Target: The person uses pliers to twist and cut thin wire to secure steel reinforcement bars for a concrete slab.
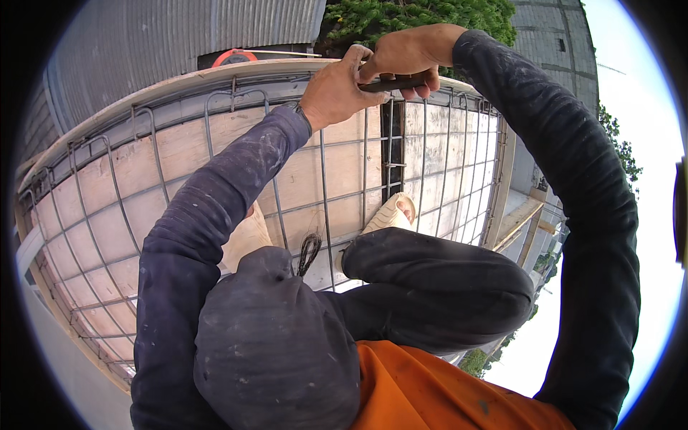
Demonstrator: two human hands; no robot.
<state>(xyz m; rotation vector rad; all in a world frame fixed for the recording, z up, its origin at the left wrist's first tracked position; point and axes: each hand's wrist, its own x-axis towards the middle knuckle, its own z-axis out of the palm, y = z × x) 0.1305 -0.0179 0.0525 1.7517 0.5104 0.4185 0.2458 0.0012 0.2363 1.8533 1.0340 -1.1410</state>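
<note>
At the far edge of a steel rebar grid, my two hands meet. My right hand is wrapped round a dark, slim metal tool, whose working end is hidden by the hands. Pressed against it, my left hand has its fingers bent and closed at the tool's near end; what they pinch cannot be made out. Bent rebar ends hook up along the edge beside my left hand. A small bundle of thin dark wire stands by my left knee.
Pale plywood panels lie under the grid, with a dark gap between them. My sandalled foot stands on the grid. Timber edging borders it. Beyond are a corrugated metal sheet, a red round object and a leafy tree.
</note>
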